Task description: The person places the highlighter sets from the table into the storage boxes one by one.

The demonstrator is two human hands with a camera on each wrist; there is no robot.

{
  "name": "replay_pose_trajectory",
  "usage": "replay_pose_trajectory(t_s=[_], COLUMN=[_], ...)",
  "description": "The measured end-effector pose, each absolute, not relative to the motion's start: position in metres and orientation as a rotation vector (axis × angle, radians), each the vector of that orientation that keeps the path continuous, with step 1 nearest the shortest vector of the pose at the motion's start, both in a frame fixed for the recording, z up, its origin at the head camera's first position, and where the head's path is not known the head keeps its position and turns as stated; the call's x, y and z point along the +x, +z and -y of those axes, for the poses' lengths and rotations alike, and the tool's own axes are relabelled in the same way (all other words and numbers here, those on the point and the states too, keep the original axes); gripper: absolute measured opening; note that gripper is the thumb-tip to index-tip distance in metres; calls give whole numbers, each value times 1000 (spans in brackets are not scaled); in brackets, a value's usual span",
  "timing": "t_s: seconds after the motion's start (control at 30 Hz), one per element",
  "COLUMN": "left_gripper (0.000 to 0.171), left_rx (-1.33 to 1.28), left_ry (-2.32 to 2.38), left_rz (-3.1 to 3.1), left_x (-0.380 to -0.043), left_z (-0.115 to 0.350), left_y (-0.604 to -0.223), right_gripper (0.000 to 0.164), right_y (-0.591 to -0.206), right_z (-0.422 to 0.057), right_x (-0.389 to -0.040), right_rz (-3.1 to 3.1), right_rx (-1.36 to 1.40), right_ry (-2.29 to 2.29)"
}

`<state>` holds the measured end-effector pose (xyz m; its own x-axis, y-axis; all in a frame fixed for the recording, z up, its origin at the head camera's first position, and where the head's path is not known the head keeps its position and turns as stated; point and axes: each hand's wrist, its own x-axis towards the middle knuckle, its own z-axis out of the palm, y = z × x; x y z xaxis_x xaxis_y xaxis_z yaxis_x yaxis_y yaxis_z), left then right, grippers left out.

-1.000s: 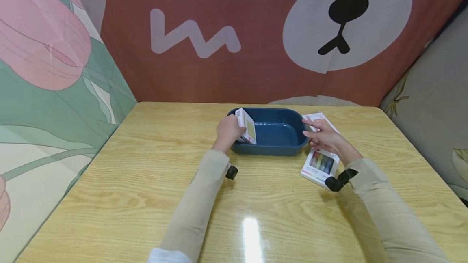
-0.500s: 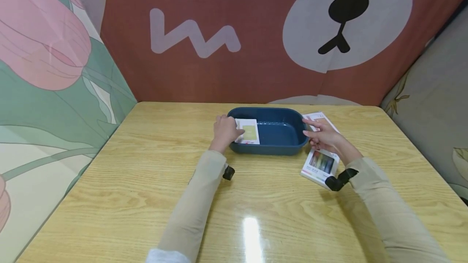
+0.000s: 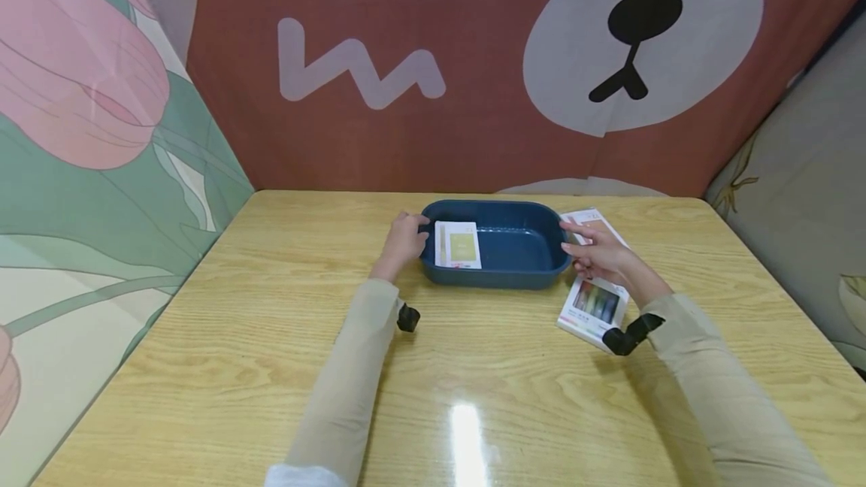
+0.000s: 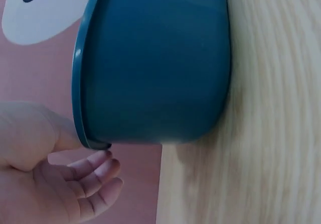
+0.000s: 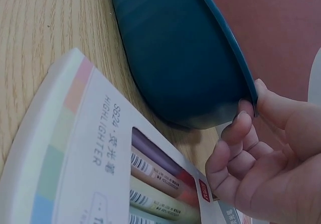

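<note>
A dark blue oblong tub [image 3: 517,279] rests on the table near its back edge. At its left end my left hand [image 3: 403,237] holds the rim, thumb over it; in the left wrist view the fingers [image 4: 95,181] curl below the rim. My right hand [image 3: 602,255] pinches the opposite rim between thumb and fingers, as the right wrist view shows. Inside the tub, at its left, lies a small white box [image 3: 457,245] with a yellow-green panel. A white highlighter box [image 3: 594,305], its window showing several pens [image 5: 163,196], lies under my right hand, which hides its middle.
The wooden table [image 3: 271,367] reaches back to a red-brown wall cloth [image 3: 379,141] with a cartoon bear face. A flowered cloth [image 3: 101,231] hangs at the left and a grey one [image 3: 805,194] at the right.
The small white box has tipped from leaning in my left hand to lying in the tub. My left hand has let it go and moved left to the rim. The right hand has stayed put.
</note>
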<state>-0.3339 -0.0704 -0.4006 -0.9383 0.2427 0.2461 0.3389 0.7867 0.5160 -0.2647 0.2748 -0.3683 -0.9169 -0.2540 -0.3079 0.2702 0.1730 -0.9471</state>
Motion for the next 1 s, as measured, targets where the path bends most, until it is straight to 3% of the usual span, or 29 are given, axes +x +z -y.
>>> replay_pose_trajectory(t_s=[0.13,0.3,0.43,1.0], left_gripper=[30,31,30,36], left_rx=[-518,-458,-422,-260], left_ry=[-971,-1184,-1276,-1988], left_rz=[2819,2889,2867,2651], left_x=[-371,-326,-309,-310], left_z=[77,74,75,89], left_y=[-433,-386,-371,-382], right_gripper=[65,64,63,61], right_y=[-370,-370,-370,-371], right_z=[-275,-276,-276,-276], right_x=[-265,-266,-266,-263], right_rz=[-2053,-2069,-2085,-2188], right_rx=[9,15,13,-74], right_ry=[-1796,-1781,-1773,-1742])
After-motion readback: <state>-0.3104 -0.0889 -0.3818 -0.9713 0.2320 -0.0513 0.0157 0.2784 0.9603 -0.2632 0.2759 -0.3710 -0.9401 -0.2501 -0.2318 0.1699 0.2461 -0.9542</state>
